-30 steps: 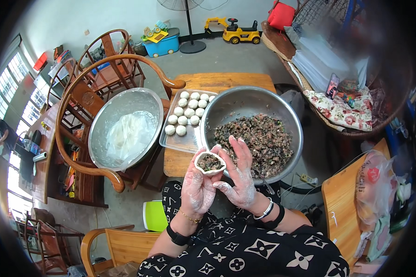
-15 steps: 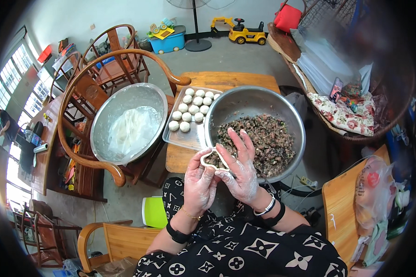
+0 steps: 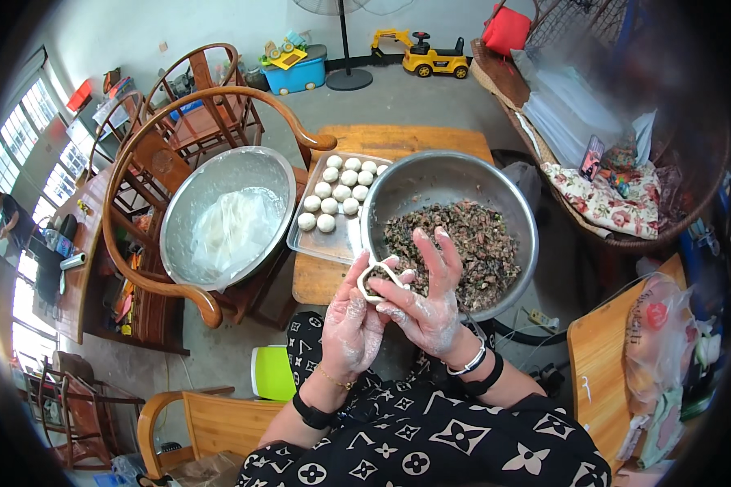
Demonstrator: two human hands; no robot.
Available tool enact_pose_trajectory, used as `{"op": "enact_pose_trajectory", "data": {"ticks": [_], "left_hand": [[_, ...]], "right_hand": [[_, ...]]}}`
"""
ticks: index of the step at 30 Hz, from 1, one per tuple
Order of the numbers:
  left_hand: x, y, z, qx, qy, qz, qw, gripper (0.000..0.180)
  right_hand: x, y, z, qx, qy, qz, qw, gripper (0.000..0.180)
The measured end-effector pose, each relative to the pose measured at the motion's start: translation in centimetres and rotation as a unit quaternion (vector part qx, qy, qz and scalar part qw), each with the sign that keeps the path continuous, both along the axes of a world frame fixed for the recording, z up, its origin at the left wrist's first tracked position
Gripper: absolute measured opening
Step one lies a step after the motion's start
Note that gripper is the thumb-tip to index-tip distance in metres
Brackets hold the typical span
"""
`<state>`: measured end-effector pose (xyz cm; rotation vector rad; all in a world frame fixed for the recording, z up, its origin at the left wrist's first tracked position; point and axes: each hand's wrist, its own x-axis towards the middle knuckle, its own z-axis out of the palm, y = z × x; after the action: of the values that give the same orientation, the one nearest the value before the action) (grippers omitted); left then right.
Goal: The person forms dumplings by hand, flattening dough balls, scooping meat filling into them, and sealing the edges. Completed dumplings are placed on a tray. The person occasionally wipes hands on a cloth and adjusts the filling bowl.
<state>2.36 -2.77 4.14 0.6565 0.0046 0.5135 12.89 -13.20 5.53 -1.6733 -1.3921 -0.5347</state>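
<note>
Both flour-dusted hands, the left hand (image 3: 351,325) and the right hand (image 3: 427,302), pinch together around a white filled dough wrapper (image 3: 379,276) held over the near rim of the large steel bowl of dark minced filling (image 3: 453,227).

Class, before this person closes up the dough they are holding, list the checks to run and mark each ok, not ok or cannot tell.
1. Dough wrapper held by both the left hand and the right hand: ok.
2. Dark filling sits inside the wrapper: ok.
3. Wrapper rim free of tears: cannot tell.
4. Hands floured against sticking: ok.
5. Metal tray of finished dough balls has bare space left: ok.
6. Filling bowl within reach, holding filling: ok.
</note>
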Motion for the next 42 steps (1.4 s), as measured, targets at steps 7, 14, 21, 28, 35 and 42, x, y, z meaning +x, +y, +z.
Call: {"op": "enact_pose_trajectory", "data": {"ticks": [7,14,21,28,35,42], "left_hand": [[0.0,0.1,-0.7,0.018,0.019,0.012,1.000,0.058],[0.2,0.0,-0.8,0.013,0.008,0.021,1.000,0.059],[0.0,0.1,-1.0,0.036,0.000,0.021,0.999,0.056],[0.0,0.5,-0.7,-0.045,-0.075,0.002,0.996,0.045],[0.2,0.2,-0.9,-0.065,-0.053,0.018,0.996,0.043],[-0.1,0.1,-2.3,0.011,0.008,0.064,0.998,0.040]], "right_hand": [[0.4,-0.4,0.6,-0.017,-0.028,0.008,0.999,0.031],[0.1,-0.1,0.5,-0.008,0.024,-0.004,1.000,0.039],[-0.3,-0.2,0.4,-0.051,-0.015,-0.003,0.999,0.032],[-0.1,-0.7,-0.1,-0.018,0.090,0.025,0.995,0.063],[-1.3,0.1,-1.6,-0.049,0.090,0.025,0.994,0.070],[-1.3,0.7,-0.9,-0.037,0.068,0.014,0.997,0.058]]}}
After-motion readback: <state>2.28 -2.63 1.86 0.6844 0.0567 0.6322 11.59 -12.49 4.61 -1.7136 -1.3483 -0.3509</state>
